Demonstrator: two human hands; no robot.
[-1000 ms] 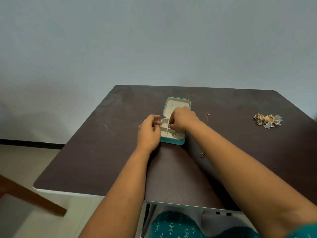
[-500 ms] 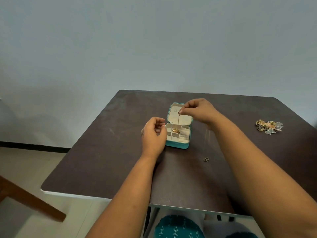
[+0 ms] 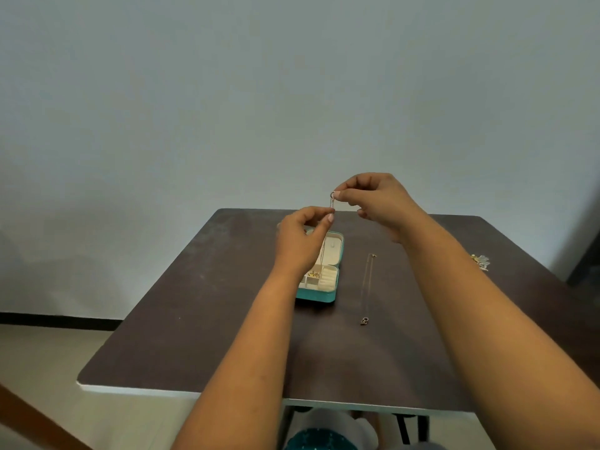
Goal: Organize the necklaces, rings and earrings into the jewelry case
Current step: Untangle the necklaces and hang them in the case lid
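— Where's the necklace?
— Lifted above the open teal jewelry case (image 3: 319, 295); the right hand (image 3: 376, 199) pinches the thin necklace (image 3: 331, 201) at its top; the left hand (image 3: 300, 238) pinches it just below; the chain seems to trail into the case.
— Anything else?
— Another chain (image 3: 367, 284) lies right of the case; a jewelry pile (image 3: 480, 260) sits far right on the dark table (image 3: 194, 319).

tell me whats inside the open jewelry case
The jewelry case holds small gold pieces in one cream compartment; the left hand covers its left side.
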